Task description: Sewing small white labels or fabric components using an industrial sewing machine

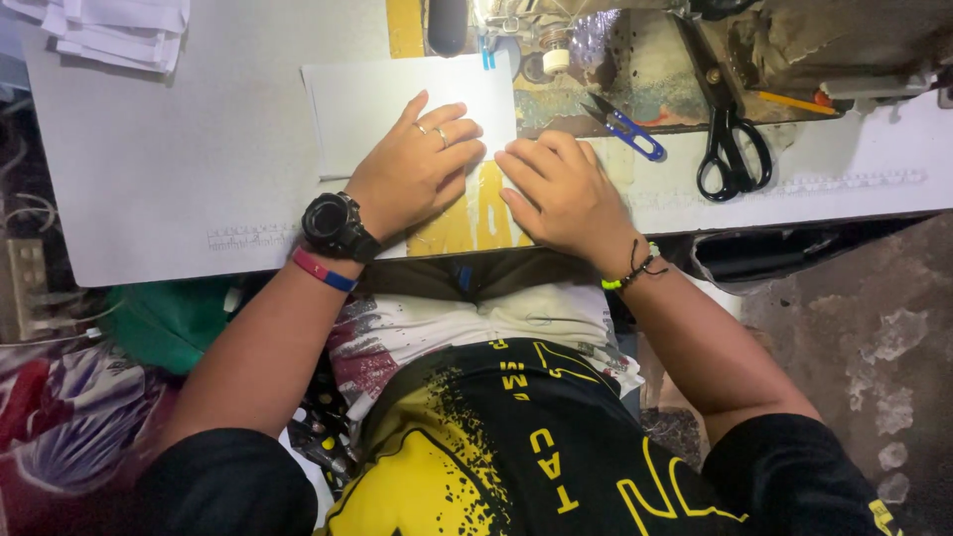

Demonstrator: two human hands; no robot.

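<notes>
A white cloth piece [397, 99] lies flat on the grey table [179, 169], right in front of the person and just short of the sewing machine [596, 40] at the far edge. The left hand [415, 169] rests palm down on the cloth's near right corner, fingers together and stretched flat, two rings on one finger; it presses rather than grips. The right hand [561, 194] lies flat just beside it, fingers together, their tips touching the cloth's lower right edge, the palm over a worn yellow patch [476, 213] of the table. Neither hand clamps on anything.

A black watch [336, 226] and a red and blue band [323, 270] sit on the left wrist; a dark cord bracelet with green beads [633, 270] circles the right.

To the right of the hands, blue thread snips [625, 129] lie on the machine bed, and beyond them black scissors [733, 139] lie with handles toward the person. A yellow pencil [794, 102] lies farther right. At the table's far left corner sits a stack of white pieces [114, 30], well apart from the hands.
</notes>
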